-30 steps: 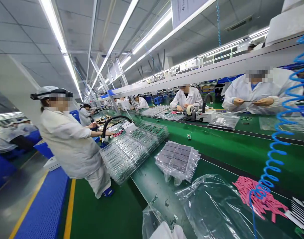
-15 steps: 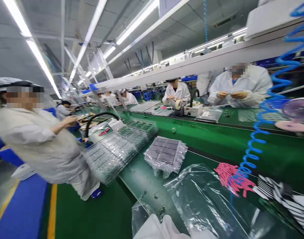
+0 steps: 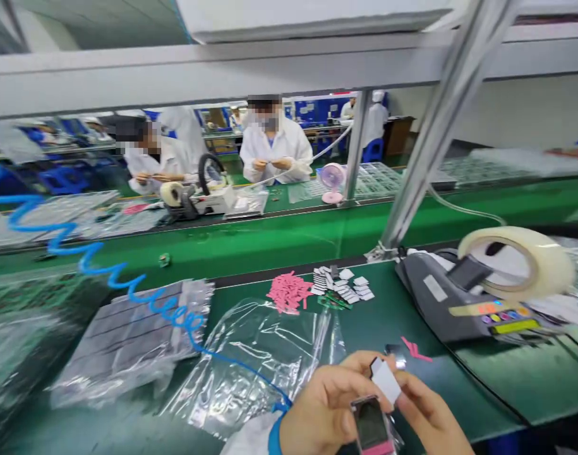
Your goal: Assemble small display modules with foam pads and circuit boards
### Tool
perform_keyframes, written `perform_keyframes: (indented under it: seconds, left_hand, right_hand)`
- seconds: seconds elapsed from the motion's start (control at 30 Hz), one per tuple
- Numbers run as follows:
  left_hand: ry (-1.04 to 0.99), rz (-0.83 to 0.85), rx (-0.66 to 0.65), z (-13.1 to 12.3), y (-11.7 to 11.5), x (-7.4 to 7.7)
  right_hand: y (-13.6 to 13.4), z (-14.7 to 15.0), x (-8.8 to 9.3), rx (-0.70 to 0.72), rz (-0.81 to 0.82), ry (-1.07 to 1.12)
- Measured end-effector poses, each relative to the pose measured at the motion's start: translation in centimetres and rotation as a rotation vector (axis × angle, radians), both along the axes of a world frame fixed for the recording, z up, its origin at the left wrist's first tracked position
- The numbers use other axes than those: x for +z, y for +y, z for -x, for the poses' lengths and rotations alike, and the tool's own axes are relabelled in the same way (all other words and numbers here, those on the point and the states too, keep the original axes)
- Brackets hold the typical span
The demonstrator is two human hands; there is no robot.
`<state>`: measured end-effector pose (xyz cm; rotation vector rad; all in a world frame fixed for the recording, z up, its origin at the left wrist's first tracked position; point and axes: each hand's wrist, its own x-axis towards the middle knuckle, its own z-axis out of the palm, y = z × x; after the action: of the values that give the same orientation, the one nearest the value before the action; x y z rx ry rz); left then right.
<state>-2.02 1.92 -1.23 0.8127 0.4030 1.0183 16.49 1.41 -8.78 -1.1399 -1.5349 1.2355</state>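
Note:
Both hands are low in the head view, over the near edge of the green bench [image 3: 412,322]. My left hand [image 3: 321,411] is closed around a small dark part with a pink rim [image 3: 370,430]. My right hand [image 3: 433,420] is beside it, fingers pinched on a small white pad [image 3: 386,380] held just above that part. A pile of pink strips [image 3: 289,292] and a stack of white pads [image 3: 348,284] lie farther back on the bench. A loose pink strip [image 3: 415,349] lies close to my hands.
A grey tape dispenser [image 3: 452,303] with a big clear tape roll [image 3: 520,259] stands at right. An empty clear bag [image 3: 255,360] and a bagged dark tray [image 3: 127,335] lie at left under a blue coiled hose [image 3: 103,272]. A slanted metal post [image 3: 435,126] rises behind. Co-workers in white coats [image 3: 274,145] sit across the green belt [image 3: 279,240].
The view has swung from along the line down to the bench in front. Both hands, the small part and the white pad have come into sight.

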Motion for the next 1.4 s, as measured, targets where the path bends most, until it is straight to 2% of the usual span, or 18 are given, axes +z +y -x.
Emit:
perform_keyframes:
  seconds: [0.07, 0.17, 0.27, 0.37, 0.43, 0.5, 0.53, 0.6, 0.67, 0.73, 0.8, 0.9, 1.07, 1.13, 1.3, 1.4]
  left_hand:
    - [0.084, -0.045, -0.038, -0.1, 0.4, -0.4]
    - [0.126, -0.067, -0.045, -0.2, 0.9, -0.9]
    - [0.072, -0.032, -0.053, -0.2, 1.1, -1.3]
    - [0.051, -0.004, -0.082, -0.1, 1.2, -1.4]
    - [0.071, 0.016, -0.055, 0.0, 1.2, -1.4]
    - [0.107, 0.034, 0.038, 0.0, 1.2, -1.3]
    - [0.128, 0.040, 0.103, 0.0, 1.2, -1.3]
    - [0.161, 0.057, 0.233, -0.1, 1.1, -1.4]
    - [0.183, 0.090, 0.310, -0.4, 1.0, -1.5]
    - [0.190, 0.132, 0.328, -0.8, 0.8, -1.5]
    - [0.187, 0.161, 0.332, -1.2, 0.5, -1.5]
    - [0.186, 0.160, 0.346, -1.5, 0.4, -1.2]
    - [0.223, 0.112, 0.353, -1.3, 0.4, -1.0]
    - [0.219, 0.088, 0.354, -1.2, 0.5, -1.2]
    - [0.210, 0.090, 0.334, -0.8, 0.6, -1.5]
    - [0.235, 0.066, 0.342, -0.6, 0.6, -1.3]
  right_hand:
    - [0.5, 1.1, 2.6, 0.051, 0.208, 0.330]
    - [0.9, 2.7, 4.9, 0.137, 0.353, 0.652]
    - [1.2, 3.5, 5.3, 0.175, 0.426, 0.750]
    - [1.4, 3.3, 5.0, 0.199, 0.476, 0.739]
    - [1.5, 2.7, 5.0, 0.201, 0.451, 0.710]
    - [1.5, 1.8, 5.3, 0.166, 0.337, 0.635]
    - [1.4, 1.3, 5.6, 0.134, 0.229, 0.561]
    - [1.3, 0.5, 6.5, 0.047, -0.073, 0.299]
    - [1.2, 0.2, 7.6, -0.030, -0.440, -0.067]
    - [1.2, 0.4, 8.6, -0.119, -0.767, -0.372]
    - [1.2, 1.1, 9.3, -0.216, -0.964, -0.518]
    - [1.2, 2.0, 9.6, -0.282, -1.046, -0.570]
    - [1.0, 1.5, 9.2, -0.166, -1.020, -0.675]
    - [0.8, 1.4, 9.2, -0.165, -1.018, -0.682]
    - [0.7, 1.9, 10.4, -0.250, -1.033, -0.657]
    - [0.8, 2.3, 10.9, -0.242, -1.004, -0.651]
